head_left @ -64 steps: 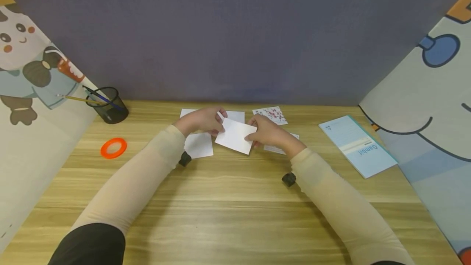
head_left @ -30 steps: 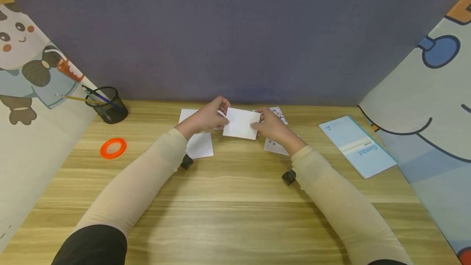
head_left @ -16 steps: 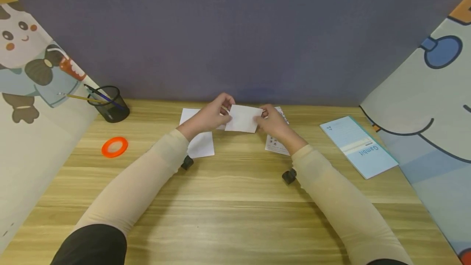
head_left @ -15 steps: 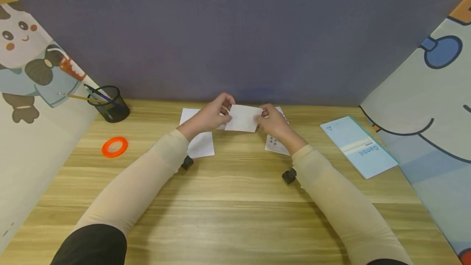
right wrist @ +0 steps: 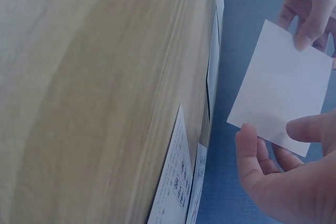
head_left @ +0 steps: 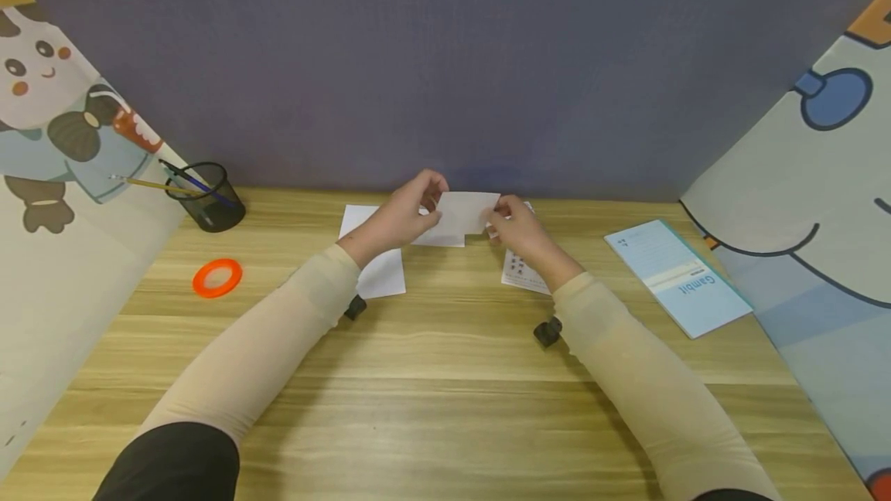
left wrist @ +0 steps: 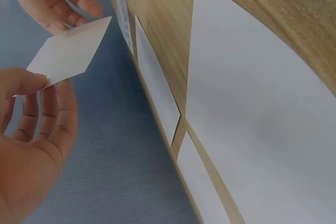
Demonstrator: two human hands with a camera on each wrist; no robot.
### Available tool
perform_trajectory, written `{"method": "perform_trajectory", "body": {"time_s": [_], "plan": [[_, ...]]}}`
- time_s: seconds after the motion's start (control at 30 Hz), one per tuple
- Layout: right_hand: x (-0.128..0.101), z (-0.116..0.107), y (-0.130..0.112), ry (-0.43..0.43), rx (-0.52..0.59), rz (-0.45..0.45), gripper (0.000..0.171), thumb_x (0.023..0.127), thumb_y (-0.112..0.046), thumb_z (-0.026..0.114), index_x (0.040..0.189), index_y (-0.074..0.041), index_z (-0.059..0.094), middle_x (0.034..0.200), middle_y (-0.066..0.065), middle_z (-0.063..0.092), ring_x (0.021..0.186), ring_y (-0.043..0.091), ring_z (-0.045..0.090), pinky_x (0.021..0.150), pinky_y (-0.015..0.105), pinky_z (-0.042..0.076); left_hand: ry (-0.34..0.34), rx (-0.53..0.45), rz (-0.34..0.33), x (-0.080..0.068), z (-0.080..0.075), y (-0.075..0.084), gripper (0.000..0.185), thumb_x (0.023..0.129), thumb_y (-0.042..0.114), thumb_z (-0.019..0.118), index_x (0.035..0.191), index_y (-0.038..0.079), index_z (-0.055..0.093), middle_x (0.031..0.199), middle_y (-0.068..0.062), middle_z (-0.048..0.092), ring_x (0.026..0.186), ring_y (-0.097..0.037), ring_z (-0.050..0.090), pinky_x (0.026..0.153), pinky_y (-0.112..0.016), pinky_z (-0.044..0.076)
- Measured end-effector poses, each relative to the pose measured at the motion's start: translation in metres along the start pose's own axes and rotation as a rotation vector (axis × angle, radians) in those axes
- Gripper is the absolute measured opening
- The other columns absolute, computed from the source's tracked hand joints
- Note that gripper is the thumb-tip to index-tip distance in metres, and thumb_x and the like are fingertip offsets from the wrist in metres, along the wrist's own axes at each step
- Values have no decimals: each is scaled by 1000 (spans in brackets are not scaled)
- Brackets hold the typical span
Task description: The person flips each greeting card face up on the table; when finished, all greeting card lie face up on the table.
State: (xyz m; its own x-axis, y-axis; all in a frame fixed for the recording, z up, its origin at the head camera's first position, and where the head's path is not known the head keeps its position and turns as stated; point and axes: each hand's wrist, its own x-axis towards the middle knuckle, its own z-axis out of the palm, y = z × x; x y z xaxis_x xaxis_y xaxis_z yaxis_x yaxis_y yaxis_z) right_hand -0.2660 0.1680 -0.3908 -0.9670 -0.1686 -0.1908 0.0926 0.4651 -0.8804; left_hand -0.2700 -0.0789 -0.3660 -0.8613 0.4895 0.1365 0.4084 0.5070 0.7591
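Observation:
In the head view, a small blank white card (head_left: 465,212) is held up off the table near the back panel. My left hand (head_left: 400,216) pinches its left edge, thumb in front and fingers behind, as the left wrist view also shows. At the opposite edge my right hand (head_left: 524,232) grips it; the right wrist view has that thumb on the card's face. Below, blank white cards lie on the table, one nearer card (head_left: 383,275) and another card (head_left: 445,239) partly hidden. A printed card (head_left: 520,275) lies beneath the right hand.
A black mesh pen cup (head_left: 221,215) with pens and a pencil stands at the back left. Nearer lies an orange ring (head_left: 200,284). A light-blue Gambit notepad (head_left: 668,269) rests on the right. The dark back panel (head_left: 445,68) rises behind the hands.
Both hands have carried the card rightward and farther back toward the panel, and it has tilted so its face looks shorter. More of the white card beneath shows. Both hands keep hold.

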Motion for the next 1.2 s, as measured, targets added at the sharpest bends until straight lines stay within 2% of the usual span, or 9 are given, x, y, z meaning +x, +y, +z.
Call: {"method": "perform_trajectory", "body": {"time_s": [0.27,0.4,0.67,0.93,1.2], "plan": [[0,-1,-1,-11,52,-1,45,115,-29,48,144,4,42,147,25,46,130,45,60,111,52,58,14,33,17,0,1,-1,38,104,2,61,139,7,46,125,-12,57,116,-27,63,97,-41,58],[0,-1,0,-5,63,1,48,115,-29,47,149,4,41,148,25,47,131,44,59,112,52,57,21,33,22,0,1,0,36,106,4,60,139,6,46,125,-11,57,116,-26,62,96,-42,59],[-1,-1,1,20,86,-4,49,115,-26,47,154,4,40,147,25,49,128,43,60,112,53,57,70,50,34,-3,0,3,31,107,8,61,135,12,47,120,-8,59,113,-22,63,92,-41,59],[-1,0,2,57,159,-7,45,115,-21,41,152,5,43,143,27,53,123,41,62,109,52,59,117,57,64,-2,2,3,32,106,5,60,135,9,48,119,-10,60,110,-24,64,93,-41,60],[-2,0,2,37,270,34,52,118,-36,36,148,5,46,132,18,57,118,32,63,113,51,56,137,77,88,-3,4,2,31,105,4,61,134,8,50,121,-11,62,111,-24,64,92,-40,61]]}}
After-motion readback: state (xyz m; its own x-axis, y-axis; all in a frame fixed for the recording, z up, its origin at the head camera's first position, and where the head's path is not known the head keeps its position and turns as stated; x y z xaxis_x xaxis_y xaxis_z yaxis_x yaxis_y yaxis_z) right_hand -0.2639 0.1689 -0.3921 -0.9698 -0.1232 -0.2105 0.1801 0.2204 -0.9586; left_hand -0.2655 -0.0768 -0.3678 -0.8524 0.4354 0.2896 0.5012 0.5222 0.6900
